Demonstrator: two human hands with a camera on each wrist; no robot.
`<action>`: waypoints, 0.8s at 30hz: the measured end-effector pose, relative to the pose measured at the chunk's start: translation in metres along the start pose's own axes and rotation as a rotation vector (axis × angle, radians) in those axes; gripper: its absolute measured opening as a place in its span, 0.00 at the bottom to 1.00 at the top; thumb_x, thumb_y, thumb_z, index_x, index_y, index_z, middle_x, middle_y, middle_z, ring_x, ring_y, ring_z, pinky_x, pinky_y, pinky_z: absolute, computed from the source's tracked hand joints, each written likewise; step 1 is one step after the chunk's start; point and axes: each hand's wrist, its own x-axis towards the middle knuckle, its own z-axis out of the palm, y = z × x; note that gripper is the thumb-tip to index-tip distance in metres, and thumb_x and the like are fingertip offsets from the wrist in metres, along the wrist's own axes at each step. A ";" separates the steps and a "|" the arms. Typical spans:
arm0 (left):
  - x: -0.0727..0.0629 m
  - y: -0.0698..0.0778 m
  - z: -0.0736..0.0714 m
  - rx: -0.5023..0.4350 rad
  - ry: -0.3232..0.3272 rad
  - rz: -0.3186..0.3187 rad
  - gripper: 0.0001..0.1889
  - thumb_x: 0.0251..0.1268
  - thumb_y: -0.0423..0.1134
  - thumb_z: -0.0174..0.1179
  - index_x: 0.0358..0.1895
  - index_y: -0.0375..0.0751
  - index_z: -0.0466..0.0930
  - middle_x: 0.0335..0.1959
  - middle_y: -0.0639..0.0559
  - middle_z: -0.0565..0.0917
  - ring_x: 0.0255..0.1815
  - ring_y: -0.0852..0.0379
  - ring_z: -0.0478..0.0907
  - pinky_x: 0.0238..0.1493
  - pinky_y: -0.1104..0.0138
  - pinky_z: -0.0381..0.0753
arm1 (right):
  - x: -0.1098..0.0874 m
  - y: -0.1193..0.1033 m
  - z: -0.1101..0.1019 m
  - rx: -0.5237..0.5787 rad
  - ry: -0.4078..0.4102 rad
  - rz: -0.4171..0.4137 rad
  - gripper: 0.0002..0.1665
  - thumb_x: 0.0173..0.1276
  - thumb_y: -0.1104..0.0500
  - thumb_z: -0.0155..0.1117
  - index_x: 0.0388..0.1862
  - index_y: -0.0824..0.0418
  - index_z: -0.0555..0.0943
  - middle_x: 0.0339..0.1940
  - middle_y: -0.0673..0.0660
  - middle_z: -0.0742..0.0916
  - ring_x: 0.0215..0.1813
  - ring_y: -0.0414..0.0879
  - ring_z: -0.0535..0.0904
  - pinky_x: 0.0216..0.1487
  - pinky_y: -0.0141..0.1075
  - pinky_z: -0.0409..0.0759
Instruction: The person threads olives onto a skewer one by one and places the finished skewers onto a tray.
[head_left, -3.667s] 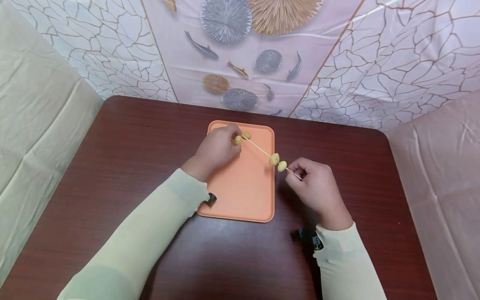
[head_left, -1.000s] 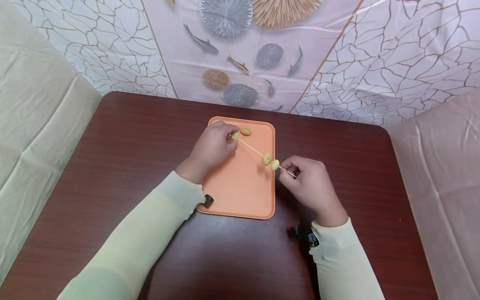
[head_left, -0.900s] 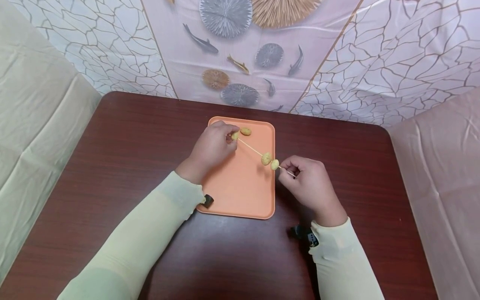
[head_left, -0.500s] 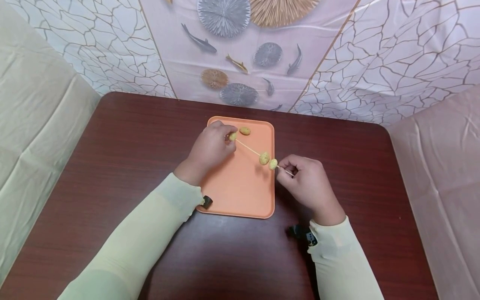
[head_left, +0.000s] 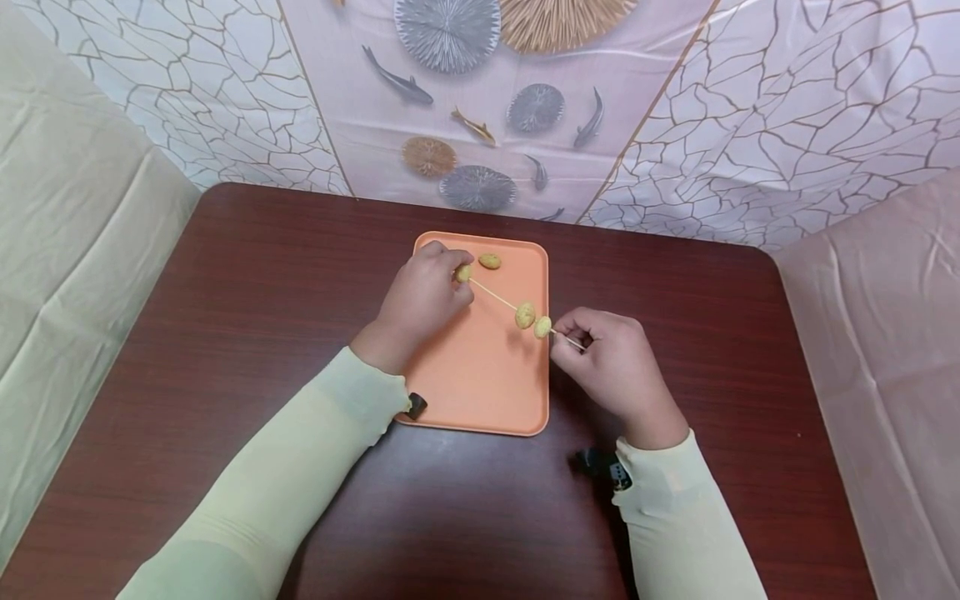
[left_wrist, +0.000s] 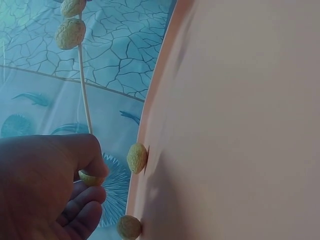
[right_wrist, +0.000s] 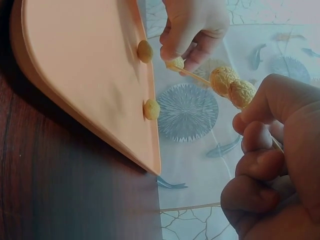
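Note:
My left hand pinches a small wrinkled yellow ball between thumb and fingers, above the far part of the orange tray. The far end of a thin pale skewer reaches this ball; its tip is hidden. Two more wrinkled balls, an inner one and an outer one, are threaded side by side on the skewer near my right hand. That hand grips the skewer's near end with curled fingers, just beyond the tray's right rim.
Two loose balls lie by the tray's far rim: one beside my left fingertips, another hidden from the head view by my left hand. The dark wooden table ends at a patterned cloth backdrop, with plain cloth at both sides.
Both hands have shifted slightly left, the right one more, so they are closer together. The far loose ball now shows apart from my left fingers. Both grips are kept.

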 end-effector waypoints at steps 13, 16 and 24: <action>-0.001 0.008 0.006 -0.006 0.009 0.098 0.21 0.69 0.31 0.66 0.64 0.40 0.91 0.49 0.46 0.87 0.48 0.49 0.83 0.49 0.57 0.85 | 0.003 -0.002 0.004 0.021 -0.002 -0.019 0.06 0.67 0.66 0.73 0.31 0.56 0.89 0.23 0.49 0.84 0.26 0.42 0.75 0.29 0.31 0.73; -0.002 0.009 0.006 -0.002 0.011 0.110 0.21 0.70 0.31 0.66 0.65 0.40 0.91 0.49 0.46 0.87 0.48 0.50 0.83 0.49 0.57 0.85 | 0.003 -0.003 0.004 0.008 0.004 -0.009 0.06 0.67 0.66 0.72 0.32 0.56 0.89 0.24 0.49 0.85 0.26 0.42 0.75 0.29 0.32 0.74; -0.007 0.018 0.003 -0.018 -0.004 0.148 0.23 0.72 0.32 0.66 0.68 0.41 0.89 0.50 0.47 0.87 0.47 0.51 0.82 0.47 0.59 0.83 | 0.003 -0.002 0.003 0.002 0.041 -0.015 0.06 0.66 0.66 0.72 0.31 0.57 0.90 0.24 0.50 0.86 0.26 0.41 0.76 0.31 0.27 0.71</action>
